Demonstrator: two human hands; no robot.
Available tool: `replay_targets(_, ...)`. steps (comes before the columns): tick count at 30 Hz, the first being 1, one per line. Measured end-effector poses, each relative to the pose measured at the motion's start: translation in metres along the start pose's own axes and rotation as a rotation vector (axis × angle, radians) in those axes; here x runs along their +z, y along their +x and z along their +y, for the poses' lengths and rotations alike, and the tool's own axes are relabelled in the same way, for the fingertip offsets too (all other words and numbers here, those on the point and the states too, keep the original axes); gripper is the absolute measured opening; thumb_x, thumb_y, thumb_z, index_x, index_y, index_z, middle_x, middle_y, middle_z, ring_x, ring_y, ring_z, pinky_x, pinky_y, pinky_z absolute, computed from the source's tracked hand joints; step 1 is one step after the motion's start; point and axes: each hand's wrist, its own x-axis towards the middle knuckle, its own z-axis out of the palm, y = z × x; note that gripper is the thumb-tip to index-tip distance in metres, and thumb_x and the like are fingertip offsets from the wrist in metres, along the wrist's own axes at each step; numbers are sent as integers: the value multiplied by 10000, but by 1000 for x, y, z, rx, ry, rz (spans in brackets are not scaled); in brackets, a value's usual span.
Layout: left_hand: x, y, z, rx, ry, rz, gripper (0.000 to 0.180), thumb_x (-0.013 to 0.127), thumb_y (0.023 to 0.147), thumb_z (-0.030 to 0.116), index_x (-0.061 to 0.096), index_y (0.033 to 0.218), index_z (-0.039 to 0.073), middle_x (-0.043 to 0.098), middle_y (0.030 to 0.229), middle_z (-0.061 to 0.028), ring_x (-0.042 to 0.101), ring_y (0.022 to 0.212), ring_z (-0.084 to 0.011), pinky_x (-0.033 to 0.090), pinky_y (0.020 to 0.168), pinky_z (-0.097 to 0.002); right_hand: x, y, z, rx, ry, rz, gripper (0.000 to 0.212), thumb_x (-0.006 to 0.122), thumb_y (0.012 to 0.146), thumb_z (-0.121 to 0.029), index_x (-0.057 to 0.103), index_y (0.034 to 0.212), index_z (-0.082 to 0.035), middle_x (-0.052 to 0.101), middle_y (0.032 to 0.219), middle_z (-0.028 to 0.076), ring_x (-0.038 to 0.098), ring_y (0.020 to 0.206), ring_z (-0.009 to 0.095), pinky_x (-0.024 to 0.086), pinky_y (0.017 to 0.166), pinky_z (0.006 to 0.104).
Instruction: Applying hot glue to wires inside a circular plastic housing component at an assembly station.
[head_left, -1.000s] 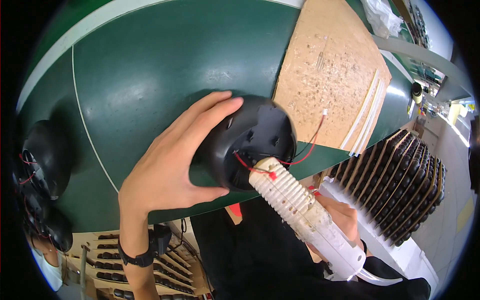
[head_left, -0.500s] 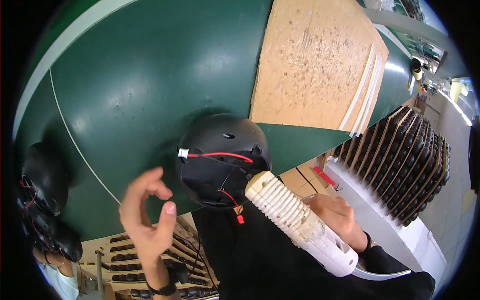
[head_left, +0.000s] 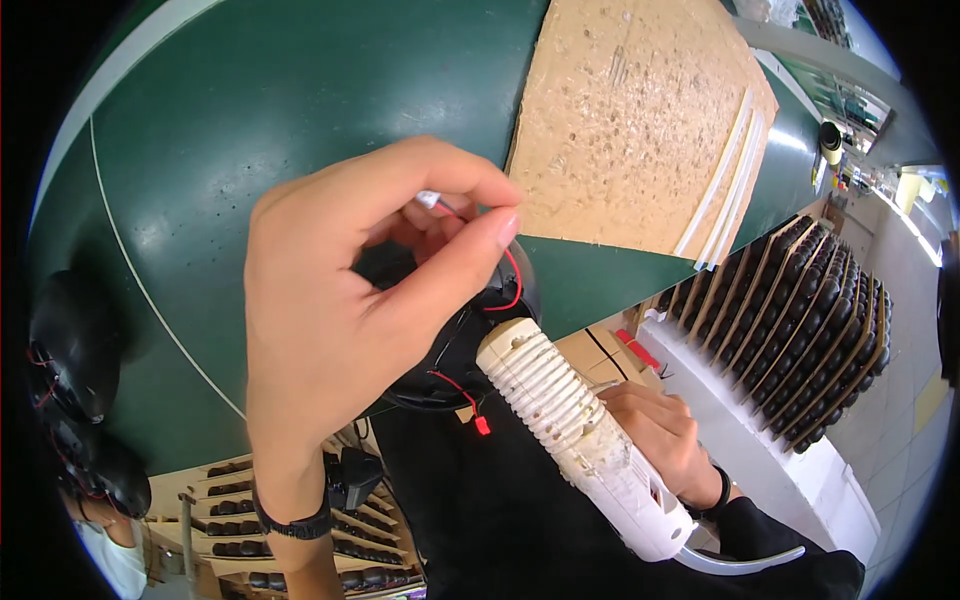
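My left hand (head_left: pixel 335 285) is closed in a pinch on a red wire (head_left: pixel 519 285), above a round black plastic shell (head_left: pixel 440 385) on the table. The wire's white connector (head_left: pixel 427 198) pokes out between the fingers, and the hand hides much of the shell. A second short wire with a red plug (head_left: pixel 483 425) hangs over the shell's near side. My right hand (head_left: pixel 655 430) is wrapped round a white hot glue gun (head_left: pixel 570 420), its ribbed nose end by the shell. From the gun's rear sticks out a clear glue stick (head_left: pixel 740 566).
A cardboard sheet (head_left: pixel 630 130) with white strips (head_left: pixel 720 190) lies on the green table (head_left: pixel 200 150). More black shells (head_left: pixel 75 345) sit at the left, near another person's arm (head_left: pixel 100 515). Stacked layers of black parts (head_left: pixel 790 330) stand at the right; racks of similar parts (head_left: pixel 240 530) are below.
My left hand has moved up and right, from beside the shell to over it, and has taken hold of the red wire near its white connector. The glue gun has shifted slightly left.
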Motion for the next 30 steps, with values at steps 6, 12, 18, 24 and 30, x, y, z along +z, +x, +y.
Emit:
replay_targets(6,-20,-20,9,-124,11,65,192,693,843,-93,598,966,20,606,829,2,547,780,-61,419,705,-199,-2,0,0,9,35,1,207,712,709,-75,604,864,10,617,771,105,631,646,262,484,503,350)
replay_targets(12,-37,-45,-8,-139,36,61,322,693,813,-100,453,925,84,569,785,-2,488,719,-59,386,670,-211,-6,-3,0,30,25,1,185,709,719,-90,604,833,10,591,715,99,597,592,264,471,497,358)
replay_targets(18,-37,-57,-22,-124,13,122,321,726,770,-118,478,869,61,594,699,-12,525,644,-68,419,608,-222,-10,-3,-5,53,-7,-27,180,708,721,-95,603,829,2,573,699,97,584,580,266,462,496,361)
replay_targets(24,-37,-63,-29,-113,26,137,311,726,776,-109,479,863,58,590,693,-16,531,636,-75,429,610,-226,-11,-7,-10,100,-34,-34,210,718,698,-109,596,826,6,559,692,102,573,572,274,455,500,368)
replay_targets(30,-35,-63,-30,-128,11,158,316,728,769,-115,480,864,56,583,691,-10,530,641,-77,432,616,-224,-11,-6,-9,96,-67,-42,234,729,693,-109,605,849,14,595,723,111,624,615,288,494,526,361)
